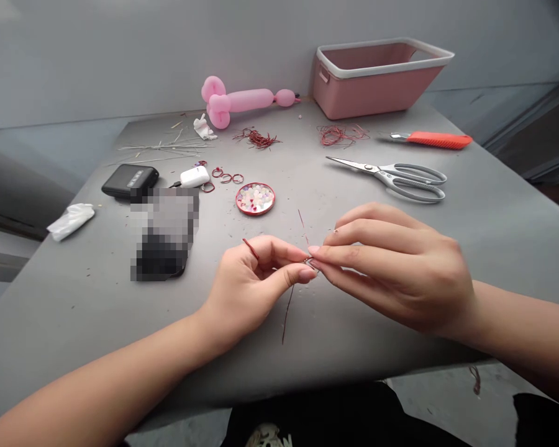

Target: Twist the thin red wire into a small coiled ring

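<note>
Thumb and forefinger of my left hand point(256, 279) pinch a thin dark red wire point(287, 315), whose one end hangs down below the thumb. My right hand point(391, 267) meets it fingertip to fingertip and pinches the same wire; another end sticks up above the fingers. The bit between the fingertips is mostly hidden. A dark red wire ring point(250, 249) sits on a finger of my left hand. Beyond the hands stands a round red-rimmed dish point(255, 213) of pale and pink beads. Several finished-looking wire rings point(226, 178) lie to its left.
Grey-handled scissors point(386, 178) and an orange utility knife point(438, 140) lie at right. Behind are red wire bundles point(259, 139), a pink balloon figure point(249, 100) and a pink bin point(368, 96). At left are a black power bank point(129, 180), a white case point(194, 177) and crumpled tissue point(72, 221).
</note>
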`<state>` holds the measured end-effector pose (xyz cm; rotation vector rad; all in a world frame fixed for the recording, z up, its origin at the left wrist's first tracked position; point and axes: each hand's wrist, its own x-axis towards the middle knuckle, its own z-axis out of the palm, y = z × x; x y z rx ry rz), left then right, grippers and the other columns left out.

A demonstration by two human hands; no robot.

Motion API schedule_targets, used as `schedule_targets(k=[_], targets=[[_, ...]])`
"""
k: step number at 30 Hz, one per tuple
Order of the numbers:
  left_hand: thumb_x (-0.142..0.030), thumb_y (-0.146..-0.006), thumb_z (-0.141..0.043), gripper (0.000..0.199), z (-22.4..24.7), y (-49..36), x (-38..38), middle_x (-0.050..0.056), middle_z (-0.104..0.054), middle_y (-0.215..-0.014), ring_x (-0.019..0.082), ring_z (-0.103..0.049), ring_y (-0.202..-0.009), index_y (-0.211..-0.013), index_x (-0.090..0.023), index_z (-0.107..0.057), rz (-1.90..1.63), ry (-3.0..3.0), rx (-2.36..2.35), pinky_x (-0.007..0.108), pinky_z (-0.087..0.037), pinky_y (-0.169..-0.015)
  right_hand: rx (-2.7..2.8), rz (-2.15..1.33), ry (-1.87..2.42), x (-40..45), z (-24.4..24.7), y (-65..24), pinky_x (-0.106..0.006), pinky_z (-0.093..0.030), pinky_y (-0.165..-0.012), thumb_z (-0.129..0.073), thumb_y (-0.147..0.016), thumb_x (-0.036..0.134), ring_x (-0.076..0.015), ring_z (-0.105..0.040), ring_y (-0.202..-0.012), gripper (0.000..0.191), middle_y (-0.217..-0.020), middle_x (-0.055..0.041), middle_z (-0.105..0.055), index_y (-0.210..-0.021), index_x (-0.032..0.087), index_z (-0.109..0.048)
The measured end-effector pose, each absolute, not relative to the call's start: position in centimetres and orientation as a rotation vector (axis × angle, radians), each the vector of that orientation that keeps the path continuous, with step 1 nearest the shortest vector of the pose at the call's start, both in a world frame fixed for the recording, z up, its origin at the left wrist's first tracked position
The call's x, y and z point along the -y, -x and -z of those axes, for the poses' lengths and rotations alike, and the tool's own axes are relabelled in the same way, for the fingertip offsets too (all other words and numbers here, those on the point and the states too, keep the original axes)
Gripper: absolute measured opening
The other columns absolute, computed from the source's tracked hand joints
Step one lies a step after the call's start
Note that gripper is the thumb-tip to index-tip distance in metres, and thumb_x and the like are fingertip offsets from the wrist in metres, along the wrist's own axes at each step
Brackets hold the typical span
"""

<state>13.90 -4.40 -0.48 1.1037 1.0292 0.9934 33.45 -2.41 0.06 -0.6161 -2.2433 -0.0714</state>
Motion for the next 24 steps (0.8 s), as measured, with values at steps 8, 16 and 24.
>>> schedule_targets(k=[8, 16, 24], targets=[[-0.018, -0.071, -0.08, 0.011, 0.6, -13.9, 4.6, -0.001, -0.074, -0.071, 0.009, -0.068, -0.066, -0.076, -0.015, -0.071, -1.04, -1.297, -1.056, 0.016, -0.056, -0.063, 2.218, -0.514, 0.919, 3.1, 0.3, -32.8, -0.028, -0.048, -0.068, -0.049, -0.092, 0.011, -0.0151, -0.056, -0.077, 0.014, -0.081, -0.0045, -0.061, -0.085, 0.018, -0.058], [-0.016, -0.081, -0.071, 0.003, 0.9, -13.8, 5.0, -0.001, -0.076, -0.082, 0.009, -0.071, -0.075, -0.081, -0.018, -0.069, -1.109, -1.48, -0.988, 0.015, -0.057, -0.071, 1.605, -1.994, 0.977, 2.5, -0.6, -33.1, -0.03, -0.044, -0.075, -0.059, -0.088, 0.05, -0.0151, -0.048, -0.081, 0.033, -0.082, -0.0019, -0.05, -0.08, 0.018, -0.054], [-0.019, -0.076, -0.076, 0.009, 0.3, -14.0, 4.6, 0.0, -0.072, -0.068, 0.009, -0.067, -0.063, -0.073, -0.016, -0.068, -1.078, -1.265, -1.052, 0.018, -0.055, -0.061, 1.811, -1.635, 1.054, 1.8, -1.1, -33.3, -0.026, -0.045, -0.065, -0.067, -0.08, 0.027, -0.0118, -0.053, -0.075, 0.006, -0.092, -0.002, -0.055, -0.08, 0.021, -0.068]])
